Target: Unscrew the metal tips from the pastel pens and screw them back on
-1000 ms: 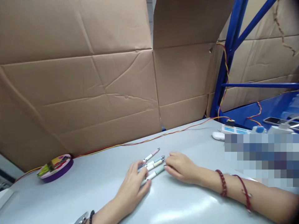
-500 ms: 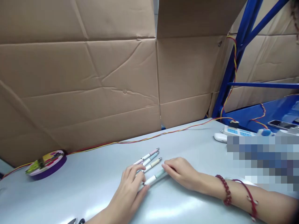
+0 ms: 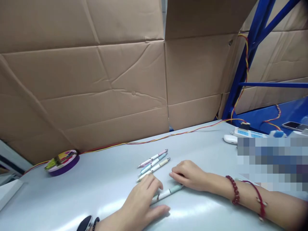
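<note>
Three pens lie side by side on the grey table [image 3: 96, 189]: a pink pen [image 3: 152, 158], a blue pen [image 3: 154, 162] and a cream pen [image 3: 155, 168]. A fourth, green-and-white pen [image 3: 169, 192] lies nearer to me, apart from them. My left hand [image 3: 141, 205] rests on the table with its fingertips on the white end of that pen, fingers curled. My right hand [image 3: 190, 175] is curled over the pen's green end, pinching it. A red bead bracelet [image 3: 235, 190] and a red cord are on my right wrist.
A round purple tin [image 3: 63, 159] sits at the far left. Tall cardboard sheets [image 3: 108, 80] wall the back of the table, with a red-yellow twisted wire [image 3: 156, 140] along their foot. A white power strip [image 3: 245, 132], a white mouse-like object [image 3: 230, 139] and a blue rack [image 3: 250, 48] are at the right.
Both hands have drawn the green-and-white pen toward me, away from the other three pens. The three pens now lie uncovered in a row. The camera has shifted slightly.
</note>
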Demonstrator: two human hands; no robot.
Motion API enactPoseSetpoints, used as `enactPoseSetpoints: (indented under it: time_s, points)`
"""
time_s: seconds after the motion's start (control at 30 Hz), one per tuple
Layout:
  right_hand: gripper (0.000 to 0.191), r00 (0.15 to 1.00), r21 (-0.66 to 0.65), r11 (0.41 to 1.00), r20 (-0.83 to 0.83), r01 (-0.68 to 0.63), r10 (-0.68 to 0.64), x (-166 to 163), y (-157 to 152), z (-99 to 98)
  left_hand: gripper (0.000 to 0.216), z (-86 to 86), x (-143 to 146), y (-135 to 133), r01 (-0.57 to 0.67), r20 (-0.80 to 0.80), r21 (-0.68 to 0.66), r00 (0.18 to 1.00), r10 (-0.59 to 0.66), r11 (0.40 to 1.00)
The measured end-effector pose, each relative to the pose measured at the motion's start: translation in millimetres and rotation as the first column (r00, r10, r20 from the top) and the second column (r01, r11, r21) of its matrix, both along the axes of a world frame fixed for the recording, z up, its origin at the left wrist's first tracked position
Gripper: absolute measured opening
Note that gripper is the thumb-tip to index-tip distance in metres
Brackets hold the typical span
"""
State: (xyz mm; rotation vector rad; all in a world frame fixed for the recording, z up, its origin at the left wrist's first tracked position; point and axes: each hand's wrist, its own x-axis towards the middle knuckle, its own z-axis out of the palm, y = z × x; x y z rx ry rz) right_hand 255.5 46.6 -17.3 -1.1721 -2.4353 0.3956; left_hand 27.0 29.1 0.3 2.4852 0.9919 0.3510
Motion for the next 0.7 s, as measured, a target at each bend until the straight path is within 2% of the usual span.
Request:
enactPoseSetpoints:
  time_s: [0.1, 0.2, 0.33, 0.47, 0.6, 0.7]
  points:
    - [0.037, 0.996, 0.02, 0.996, 0.008, -0.089, 0.089, -0.1, -1.0, 1.0, 0.021, -1.9, -0.6, -0.6, 0.043, -0.089, 0.063, 0.995, -0.037, 0.997]
    - [0.04, 0.995, -0.003, 0.996, -0.047, -0.093, 0.093, 0.2, -1.2, 0.1, 0.024, -2.6, -0.7, 1.5, 0.0, 0.002, 0.042, 1.0, 0.0, 0.999]
    - [0.047, 0.951, -0.2, 0.98, -0.303, 0.0, -0.062, -3.1, -5.1, 2.1, 0.028, -0.7, -0.7, 5.6, -0.076, 0.143, -0.061, 0.986, 0.084, 0.995]
    - [0.045, 0.841, -0.341, 0.939, -0.497, 0.036, -0.213, -12.5, -15.7, 9.3, 0.025, -2.2, -2.7, 7.4, -0.075, 0.132, -0.123, 0.987, 0.091, 0.99]
    - [0.043, 0.813, -0.318, 0.946, -0.534, 0.061, -0.232, -17.0, -22.9, 9.9, 0.031, 1.4, -4.3, 5.8, -0.023, 0.111, -0.157, 0.993, 0.041, 0.987]
    - [0.045, 0.843, -0.212, 0.977, -0.518, 0.037, -0.144, -13.7, -22.7, 5.5, 0.04, 9.7, -4.3, 5.0, 0.137, 0.152, -0.316, 0.984, -0.092, 0.939]
